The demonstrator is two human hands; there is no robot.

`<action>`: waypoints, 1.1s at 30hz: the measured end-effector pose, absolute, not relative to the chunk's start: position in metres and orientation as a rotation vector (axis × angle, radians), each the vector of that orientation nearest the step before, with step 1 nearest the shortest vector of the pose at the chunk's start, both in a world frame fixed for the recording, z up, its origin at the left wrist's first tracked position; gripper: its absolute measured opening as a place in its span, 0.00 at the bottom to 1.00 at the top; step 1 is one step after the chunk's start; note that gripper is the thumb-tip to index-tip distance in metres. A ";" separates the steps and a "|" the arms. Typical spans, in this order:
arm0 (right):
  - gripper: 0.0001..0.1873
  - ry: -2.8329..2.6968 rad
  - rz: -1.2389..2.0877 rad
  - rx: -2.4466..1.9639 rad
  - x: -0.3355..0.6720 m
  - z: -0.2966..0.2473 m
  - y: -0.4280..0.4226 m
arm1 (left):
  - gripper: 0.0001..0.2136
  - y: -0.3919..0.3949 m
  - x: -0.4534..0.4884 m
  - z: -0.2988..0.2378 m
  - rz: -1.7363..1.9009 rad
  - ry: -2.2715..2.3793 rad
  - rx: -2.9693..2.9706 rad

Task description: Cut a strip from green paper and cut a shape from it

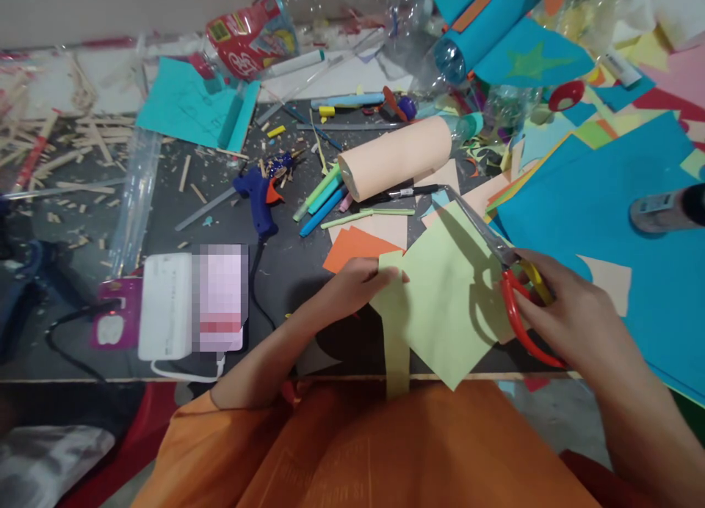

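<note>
My left hand (352, 284) pinches the upper left corner of a light green paper sheet (449, 295), held above the table's near edge. A narrow green strip (397, 346) hangs down from the sheet below that hand. My right hand (573, 313) is closed in the red and yellow handles of a pair of scissors (499, 255), whose blades point up and left over the sheet's top edge.
A peach paper-wrapped roll (396, 155) lies behind the sheet beside several coloured markers (322, 200). A blue glue gun (258, 196) and a white power bank (165, 306) sit to the left. Blue paper sheets (606, 214) cover the right. Wooden sticks (60, 155) litter the far left.
</note>
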State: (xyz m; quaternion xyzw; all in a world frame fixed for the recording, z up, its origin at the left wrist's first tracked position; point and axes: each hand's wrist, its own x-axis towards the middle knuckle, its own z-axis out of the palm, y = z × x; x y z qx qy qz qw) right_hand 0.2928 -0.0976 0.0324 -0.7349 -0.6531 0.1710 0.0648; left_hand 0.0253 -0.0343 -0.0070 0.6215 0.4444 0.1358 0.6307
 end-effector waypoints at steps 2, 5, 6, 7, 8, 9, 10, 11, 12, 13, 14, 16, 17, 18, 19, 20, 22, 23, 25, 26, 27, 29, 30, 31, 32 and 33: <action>0.24 -1.969 0.532 -2.233 0.292 0.032 -0.096 | 0.19 -0.035 0.028 -0.009 0.427 1.046 1.500; 0.23 -1.971 0.504 -2.243 0.291 0.029 -0.096 | 0.18 -0.036 0.031 -0.009 0.529 0.984 1.578; 0.23 -1.972 0.494 -2.248 0.291 0.028 -0.096 | 0.18 -0.036 0.031 -0.009 0.536 0.956 1.603; 0.24 -1.968 0.493 -2.255 0.291 0.027 -0.095 | 0.18 -0.037 0.032 -0.009 0.525 0.930 1.626; 0.24 -1.958 0.494 -2.268 0.291 0.027 -0.095 | 0.18 -0.037 0.031 -0.009 0.498 0.907 1.644; 0.25 -1.938 0.493 -2.287 0.291 0.027 -0.095 | 0.19 -0.038 0.031 -0.008 0.460 0.892 1.647; 0.26 -1.912 0.498 -2.310 0.292 0.028 -0.094 | 0.20 -0.039 0.031 -0.008 0.417 0.880 1.635; 0.28 -1.878 0.492 -2.337 0.293 0.030 -0.093 | 0.21 -0.040 0.031 -0.007 0.375 0.872 1.611; 0.29 -1.846 0.478 -2.365 0.294 0.031 -0.091 | 0.22 -0.042 0.031 -0.007 0.340 0.866 1.578; 0.29 -1.821 0.457 -2.390 0.295 0.032 -0.089 | 0.22 -0.043 0.031 -0.007 0.318 0.861 1.543; 0.30 -1.804 0.435 -2.414 0.296 0.033 -0.087 | 0.22 -0.043 0.031 -0.007 0.305 0.853 1.512; 0.31 -1.804 0.416 -2.446 0.299 0.032 -0.082 | 0.23 -0.045 0.031 -0.007 0.303 0.833 1.475; 0.31 -1.813 0.414 -2.453 0.301 0.030 -0.079 | 0.23 -0.045 0.032 -0.008 0.313 0.826 1.456; 0.31 -1.820 0.413 -2.458 0.302 0.028 -0.076 | 0.23 -0.046 0.031 -0.009 0.335 0.826 1.429; 0.31 -1.822 0.404 -2.464 0.303 0.026 -0.074 | 0.23 -0.046 0.031 -0.009 0.377 0.836 1.397; 0.31 -1.820 0.389 -2.473 0.305 0.023 -0.072 | 0.23 -0.046 0.031 -0.010 0.433 0.858 1.360; 0.30 -1.830 0.341 -2.477 0.307 0.019 -0.069 | 0.23 -0.044 0.030 -0.010 0.563 0.946 1.295; 0.30 -1.850 0.304 -2.468 0.308 0.018 -0.068 | 0.24 -0.043 0.029 -0.008 0.610 1.008 1.275; 0.29 -1.934 0.210 -2.430 0.311 0.019 -0.069 | 0.25 -0.039 0.028 -0.005 0.629 1.135 1.243; 0.28 -1.997 0.159 -2.413 0.313 0.021 -0.070 | 0.26 -0.037 0.028 -0.003 0.607 1.185 1.215; 0.28 -2.063 0.112 -2.404 0.315 0.025 -0.071 | 0.26 -0.035 0.028 -0.001 0.581 1.220 1.174; 0.29 -2.172 0.024 -2.392 0.317 0.033 -0.072 | 0.25 -0.031 0.029 0.002 0.548 1.248 1.074; 0.30 -2.203 -0.009 -2.369 0.317 0.036 -0.072 | 0.24 -0.030 0.030 0.003 0.550 1.250 1.028; 0.30 -2.218 -0.031 -2.315 0.314 0.038 -0.071 | 0.22 -0.029 0.031 0.003 0.560 1.248 0.991; 0.29 -2.217 -0.043 -2.233 0.309 0.038 -0.070 | 0.20 -0.028 0.032 0.002 0.579 1.247 0.964; 0.28 -2.229 -0.010 -2.124 0.302 0.036 -0.069 | 0.18 -0.027 0.032 0.002 0.604 1.250 0.940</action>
